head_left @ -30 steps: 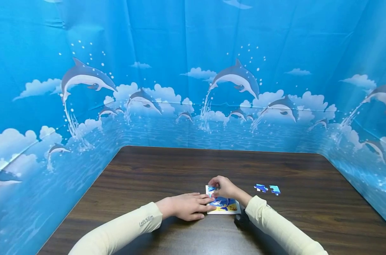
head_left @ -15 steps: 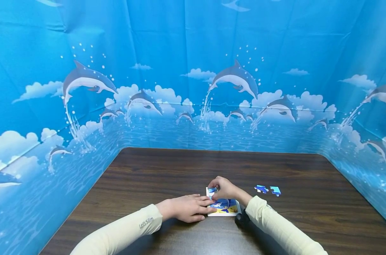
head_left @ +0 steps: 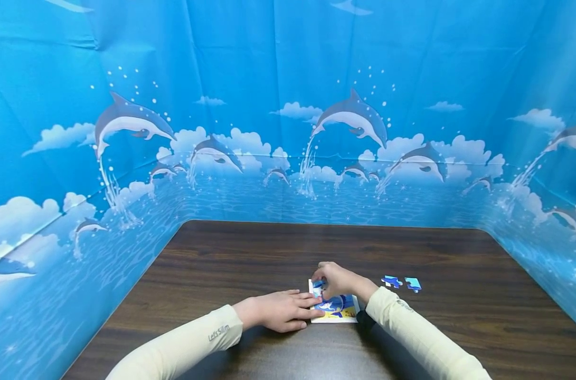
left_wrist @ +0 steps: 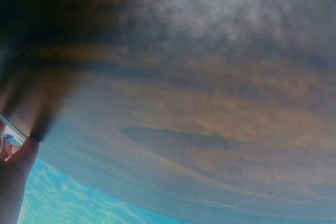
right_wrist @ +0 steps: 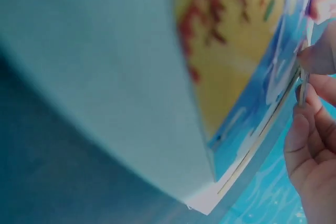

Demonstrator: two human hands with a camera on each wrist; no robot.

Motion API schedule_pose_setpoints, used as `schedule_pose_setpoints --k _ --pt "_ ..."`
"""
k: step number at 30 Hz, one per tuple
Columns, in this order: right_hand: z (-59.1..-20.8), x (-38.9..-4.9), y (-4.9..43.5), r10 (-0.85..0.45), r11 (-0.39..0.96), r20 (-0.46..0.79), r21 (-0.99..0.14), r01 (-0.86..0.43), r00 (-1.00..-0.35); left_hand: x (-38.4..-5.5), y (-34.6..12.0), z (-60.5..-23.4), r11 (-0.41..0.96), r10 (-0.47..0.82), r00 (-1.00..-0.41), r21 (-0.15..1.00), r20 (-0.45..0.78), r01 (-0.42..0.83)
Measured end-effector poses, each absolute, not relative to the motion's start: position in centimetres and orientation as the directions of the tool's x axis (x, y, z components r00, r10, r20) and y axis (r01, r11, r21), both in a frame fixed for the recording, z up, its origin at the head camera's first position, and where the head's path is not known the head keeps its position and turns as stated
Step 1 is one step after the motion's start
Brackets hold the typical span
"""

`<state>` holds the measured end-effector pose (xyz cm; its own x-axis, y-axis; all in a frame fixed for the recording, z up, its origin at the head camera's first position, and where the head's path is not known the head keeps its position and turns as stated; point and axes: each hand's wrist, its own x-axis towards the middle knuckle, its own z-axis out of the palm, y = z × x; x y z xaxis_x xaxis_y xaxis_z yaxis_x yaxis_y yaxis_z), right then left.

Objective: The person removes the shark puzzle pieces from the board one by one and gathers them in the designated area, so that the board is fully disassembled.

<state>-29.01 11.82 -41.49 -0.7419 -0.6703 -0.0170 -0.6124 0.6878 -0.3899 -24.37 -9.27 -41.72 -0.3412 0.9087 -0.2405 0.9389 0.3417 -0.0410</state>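
Observation:
A small picture jigsaw in a white frame (head_left: 335,320) lies on the table, its visible part showing blue sea and yellow sand. My left hand (head_left: 284,310) rests at its left side, fingers straight and tips lying over the frame's edge. Over the upper left part of the puzzle, my right hand (head_left: 337,279) pinches a jigsaw piece (right_wrist: 303,90) between thumb and fingers, close to the board. The right hand hides much of the puzzle's upper half. In the left wrist view, only a finger (left_wrist: 23,156) shows at the left edge.
Two loose jigsaw pieces, one dark blue and white (head_left: 392,282) and one light blue (head_left: 413,284), lie to the right of the puzzle. The dark wooden table (head_left: 221,253) is bordered by a blue dolphin-print curtain (head_left: 249,79). A black object (head_left: 365,320) sits under the right wrist.
My right hand has shifted slightly and its wrist has turned a little, still at the puzzle's upper left. The left hand stays in place on the frame.

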Motion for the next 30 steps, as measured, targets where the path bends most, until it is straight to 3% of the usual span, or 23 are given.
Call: schedule_pose_setpoints --k 5,13,19,30 --pt "-41.5 -29.3 12.1 -0.701 0.661 0.032 -0.344 -0.667 -0.712 -24.5 -9.1 -41.6 0.341 0.911 -0.342 -0.048 -0.229 0.939" --pt "-41.5 -29.7 13.5 -0.678 0.562 0.157 -0.519 -0.644 -0.718 -24.4 -9.0 -41.6 0.345 0.91 -0.345 -0.042 -0.231 0.938" --pt "-41.0 -29.8 14.4 -0.65 0.483 0.169 -0.66 -0.575 -0.741 -24.3 -9.0 -41.7 0.347 0.909 -0.35 -0.058 -0.227 0.936" --pt "-40.2 -29.9 17.0 -0.656 0.469 0.148 -0.688 -0.554 -0.74 -24.1 -9.1 -41.7 0.353 0.905 -0.359 -0.069 -0.229 0.933"
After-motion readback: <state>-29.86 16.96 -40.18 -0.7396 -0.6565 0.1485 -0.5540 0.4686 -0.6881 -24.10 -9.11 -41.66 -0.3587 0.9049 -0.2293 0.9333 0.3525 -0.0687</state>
